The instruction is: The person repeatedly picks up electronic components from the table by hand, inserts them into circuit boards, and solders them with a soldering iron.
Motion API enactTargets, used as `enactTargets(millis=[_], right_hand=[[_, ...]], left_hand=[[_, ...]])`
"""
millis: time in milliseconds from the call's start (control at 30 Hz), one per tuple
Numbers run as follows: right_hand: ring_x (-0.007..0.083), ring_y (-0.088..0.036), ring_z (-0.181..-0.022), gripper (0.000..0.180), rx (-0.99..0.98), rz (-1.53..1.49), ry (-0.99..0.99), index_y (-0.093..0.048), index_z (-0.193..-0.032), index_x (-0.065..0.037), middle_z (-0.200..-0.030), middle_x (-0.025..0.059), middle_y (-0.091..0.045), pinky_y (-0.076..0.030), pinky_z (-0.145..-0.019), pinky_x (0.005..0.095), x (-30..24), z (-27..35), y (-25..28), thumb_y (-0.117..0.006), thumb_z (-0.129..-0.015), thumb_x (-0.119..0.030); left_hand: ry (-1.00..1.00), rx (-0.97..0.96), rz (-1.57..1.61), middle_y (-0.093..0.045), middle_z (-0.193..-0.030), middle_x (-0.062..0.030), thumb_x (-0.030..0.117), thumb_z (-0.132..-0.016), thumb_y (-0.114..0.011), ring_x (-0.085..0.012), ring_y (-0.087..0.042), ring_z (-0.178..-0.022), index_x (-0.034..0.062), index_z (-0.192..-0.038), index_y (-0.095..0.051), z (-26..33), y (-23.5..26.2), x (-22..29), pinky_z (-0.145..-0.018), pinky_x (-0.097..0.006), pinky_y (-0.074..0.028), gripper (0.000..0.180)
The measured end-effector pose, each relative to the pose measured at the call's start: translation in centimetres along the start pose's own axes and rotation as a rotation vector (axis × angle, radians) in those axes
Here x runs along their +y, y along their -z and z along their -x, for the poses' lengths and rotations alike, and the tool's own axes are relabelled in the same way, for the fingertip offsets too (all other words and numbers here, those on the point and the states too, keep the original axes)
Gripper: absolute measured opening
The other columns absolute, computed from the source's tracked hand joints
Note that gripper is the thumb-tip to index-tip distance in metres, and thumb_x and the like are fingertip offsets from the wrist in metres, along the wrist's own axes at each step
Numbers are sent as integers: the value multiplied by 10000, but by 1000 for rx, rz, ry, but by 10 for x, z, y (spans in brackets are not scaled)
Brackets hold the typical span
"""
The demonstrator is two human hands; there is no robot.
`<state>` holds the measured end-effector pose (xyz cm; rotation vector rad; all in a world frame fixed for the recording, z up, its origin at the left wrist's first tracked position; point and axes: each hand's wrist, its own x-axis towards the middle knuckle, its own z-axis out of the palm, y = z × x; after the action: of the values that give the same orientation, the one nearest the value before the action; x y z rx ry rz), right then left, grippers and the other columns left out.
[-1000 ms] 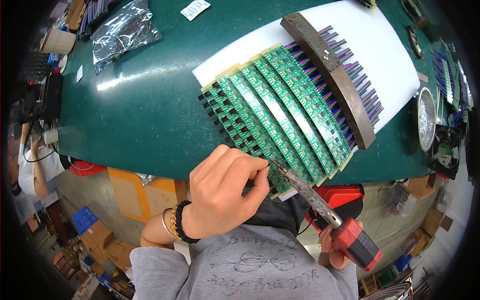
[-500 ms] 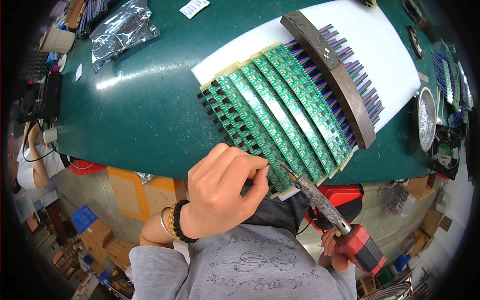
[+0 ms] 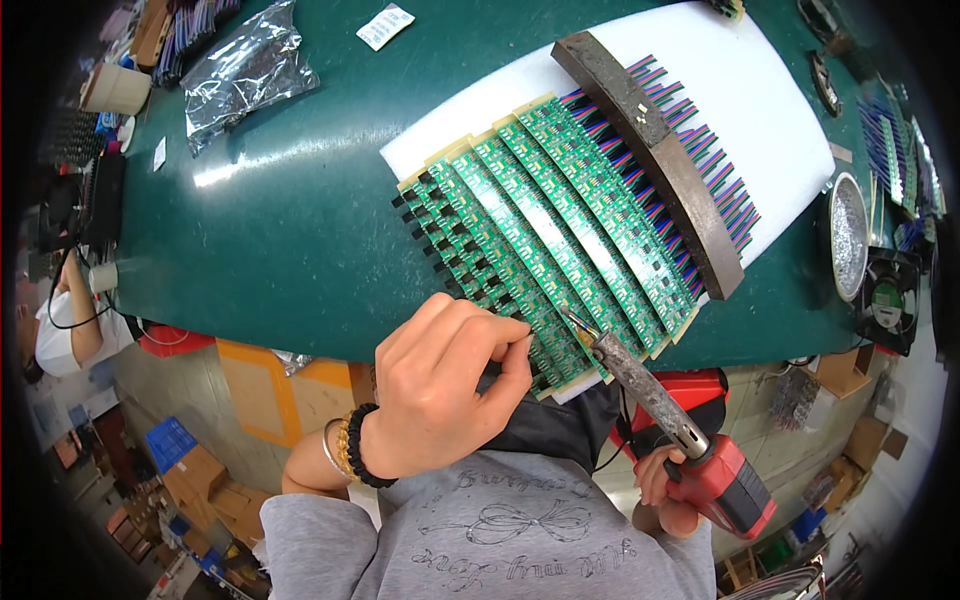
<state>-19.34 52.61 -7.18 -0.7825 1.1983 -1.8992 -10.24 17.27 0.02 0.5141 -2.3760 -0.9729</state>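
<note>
Overlapping green circuit boards (image 3: 545, 232) lie in stepped rows on a white foam sheet (image 3: 780, 120). Small black components (image 3: 447, 235) stick out along their left edge. My left hand (image 3: 450, 375) is at the near end of that edge, thumb and forefinger pinched together; whatever they hold is hidden or too small to name. My right hand (image 3: 662, 490) grips a red soldering gun (image 3: 730, 485) by its handle. Its tip reaches over the near part of the boards, just right of my left fingertips. A dark metal bar (image 3: 660, 160) rests across colored wires (image 3: 735, 190) at the boards' far right side.
A silvery plastic bag (image 3: 250, 75) and a white paper label (image 3: 385, 26) lie on the green table (image 3: 280, 240). On the right are a silvery bowl (image 3: 849, 238) and a black fan (image 3: 888, 300). At far left, a person's arm (image 3: 85, 310) shows beyond the table.
My right hand has shifted the soldering gun slightly, its tip now a little higher and farther over the boards. The left hand stays pinched, nearly in place. The whole view has shifted slightly.
</note>
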Motion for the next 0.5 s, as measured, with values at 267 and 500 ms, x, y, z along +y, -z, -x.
enactTargets(millis=[267,500], right_hand=[[140,-542,-474,923,-120,-54,133,-436,-1445,44,-567,-28,-515,-475,-496,301,6,-57,-15,-647,-928,-691],[153,-492,-426,821,266,83,87,-432,-1392,50,-558,15,-484,-469,-450,322,-3,-66,-28,-608,-979,-638]], left_hand=[[-25,10,-5,-609,-723,-47,-74,-681,-771,-230,-578,-630,44,-841,-670,1,0,-2,-532,-342,-456,223],[-116,69,-154,-631,-777,-75,60,-798,-794,-269,-611,-695,39,-876,-686,-14,34,-11,-603,-359,-505,135]])
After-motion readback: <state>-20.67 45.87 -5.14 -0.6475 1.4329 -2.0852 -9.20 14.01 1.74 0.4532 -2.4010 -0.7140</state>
